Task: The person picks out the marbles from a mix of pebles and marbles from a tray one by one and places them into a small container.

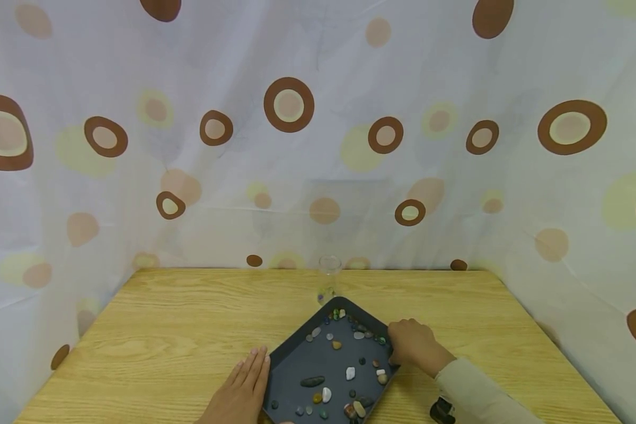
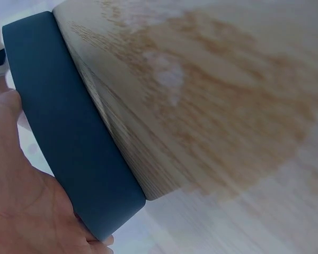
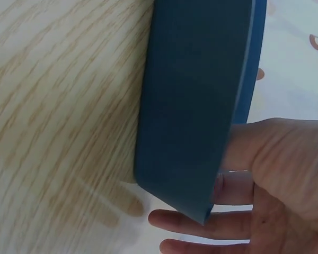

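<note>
Left hand [image 1: 238,388] grips one corner of the dark tray [image 1: 331,362], straight fingers along its wall, while the right hand [image 1: 416,346] clasps the opposite corner. Between both grips, pebbles [image 1: 326,395] lie scattered inside it; beyond, a transparent vessel [image 1: 329,277] stands near the far corner.

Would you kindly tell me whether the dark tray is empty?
Not empty: the head view shows small stones scattered across the tray.

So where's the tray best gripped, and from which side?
Likely by the tray wall, left hand from the left, right hand from the right: it rises from a wide, flat floor scattered with stones, so two-sided support should limit tipping.
</note>
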{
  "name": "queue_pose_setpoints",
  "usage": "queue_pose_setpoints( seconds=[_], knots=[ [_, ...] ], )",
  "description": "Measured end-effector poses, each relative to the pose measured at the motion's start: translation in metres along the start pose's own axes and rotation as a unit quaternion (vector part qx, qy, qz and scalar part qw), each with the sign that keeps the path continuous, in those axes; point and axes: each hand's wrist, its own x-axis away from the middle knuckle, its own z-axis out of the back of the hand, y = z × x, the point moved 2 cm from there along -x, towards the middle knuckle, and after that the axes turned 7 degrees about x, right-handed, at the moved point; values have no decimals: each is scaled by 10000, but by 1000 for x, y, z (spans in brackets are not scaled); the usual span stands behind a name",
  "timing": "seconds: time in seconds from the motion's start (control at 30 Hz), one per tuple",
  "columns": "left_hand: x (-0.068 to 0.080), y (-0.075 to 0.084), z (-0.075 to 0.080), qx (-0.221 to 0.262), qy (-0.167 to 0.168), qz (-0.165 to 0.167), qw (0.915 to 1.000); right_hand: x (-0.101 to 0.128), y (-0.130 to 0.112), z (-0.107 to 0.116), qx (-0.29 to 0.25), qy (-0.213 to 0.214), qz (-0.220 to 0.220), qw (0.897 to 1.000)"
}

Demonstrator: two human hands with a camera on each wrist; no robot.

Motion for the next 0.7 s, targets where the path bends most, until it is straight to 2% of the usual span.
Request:
queue_pose_setpoints(
  seconds=[0.13, 0.33, 0.43, 0.7],
  knots=[
    [-1, -2, -1, -21, -163, 8, 9999, 3, -1, 5, -156, 10, -6, 9999],
    [-1, -3, -2, -136, -360, -14, 9993, 8, -9, 25, -569, 314, 249, 9976],
    [-1, -2, -2, -149, -307, 5, 9994, 6, -12, 39, -758, 357, 351, 9959],
    [-1, -1, -3, -206, 35, -84, 9997, -6, -21, 73, -861, 510, 587, 9932]
  ],
)
